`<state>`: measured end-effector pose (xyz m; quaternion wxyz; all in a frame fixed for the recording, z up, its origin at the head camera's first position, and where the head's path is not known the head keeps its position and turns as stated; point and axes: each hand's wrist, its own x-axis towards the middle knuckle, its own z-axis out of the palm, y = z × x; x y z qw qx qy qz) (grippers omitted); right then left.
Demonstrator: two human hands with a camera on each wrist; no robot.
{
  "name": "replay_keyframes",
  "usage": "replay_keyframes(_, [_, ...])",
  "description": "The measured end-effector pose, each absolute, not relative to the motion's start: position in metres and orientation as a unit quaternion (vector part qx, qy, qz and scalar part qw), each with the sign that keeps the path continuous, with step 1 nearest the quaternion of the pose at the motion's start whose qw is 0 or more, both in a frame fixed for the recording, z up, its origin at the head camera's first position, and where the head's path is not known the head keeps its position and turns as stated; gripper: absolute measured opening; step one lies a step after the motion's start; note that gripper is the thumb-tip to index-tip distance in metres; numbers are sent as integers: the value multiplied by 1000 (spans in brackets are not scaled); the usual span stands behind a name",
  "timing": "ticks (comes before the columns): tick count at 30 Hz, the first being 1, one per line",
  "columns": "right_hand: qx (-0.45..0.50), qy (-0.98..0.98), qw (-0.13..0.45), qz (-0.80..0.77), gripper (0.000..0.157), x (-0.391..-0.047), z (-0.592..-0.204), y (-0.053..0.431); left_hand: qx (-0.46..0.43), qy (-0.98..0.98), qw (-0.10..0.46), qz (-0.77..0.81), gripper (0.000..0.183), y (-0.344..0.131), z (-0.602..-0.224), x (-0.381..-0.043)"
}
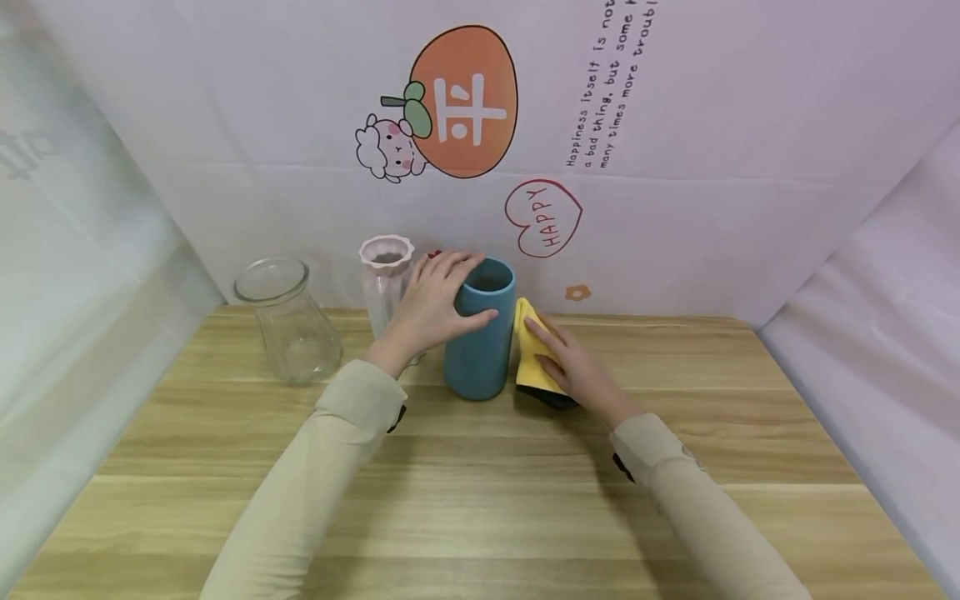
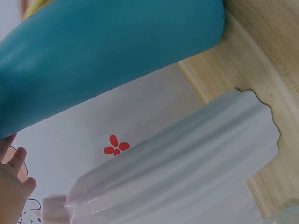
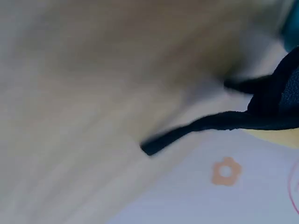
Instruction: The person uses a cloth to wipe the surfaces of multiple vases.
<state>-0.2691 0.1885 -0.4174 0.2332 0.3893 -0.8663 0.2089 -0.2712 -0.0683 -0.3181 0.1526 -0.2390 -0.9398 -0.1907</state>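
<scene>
A tall blue vase (image 1: 478,362) stands upright on the wooden table. My left hand (image 1: 431,310) holds it near the rim, thumb across the front and fingers over the left and back of the mouth. Along its right side, my right hand (image 1: 576,368) grips a yellow cloth (image 1: 529,357) with a black underside. The cloth's top edge is folded over beside the vase. In the left wrist view the vase (image 2: 117,51) fills the top, with some left fingertips (image 2: 16,159) at its upper end. Dark cloth (image 3: 275,98) shows in the blurred right wrist view.
Left of the vase, partly behind my left hand, stands a ribbed pale pink vase (image 1: 386,287) with a wavy rim. Farther left is a clear glass vase (image 1: 296,333). A white printed curtain (image 1: 675,242) hangs right behind the table (image 1: 480,500).
</scene>
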Motion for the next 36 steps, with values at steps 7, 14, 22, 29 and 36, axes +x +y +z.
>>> replay_keyframes(7, [393, -825, 315, 255, 61, -276, -384, 177, -234, -938, 153, -204, 78, -67, -319, -273])
replay_keyframes(14, [398, -827, 325, 230, 60, -275, -368, 172, -235, -938, 123, -221, 78, -68, -317, -275])
replay_keyframes(22, [393, -849, 287, 205, 59, -270, -377, 171, -238, -937, 92, -240, 77, -70, -314, -276])
replay_keyframes(29, [399, -854, 274, 188, 62, -270, -406, 180, -245, -934, 88, -246, 78, -70, -314, -277])
replay_keyframes(36, [415, -865, 225, 171, 64, -269, -427, 190, -247, -933, 86, -246, 78, -70, -314, -277])
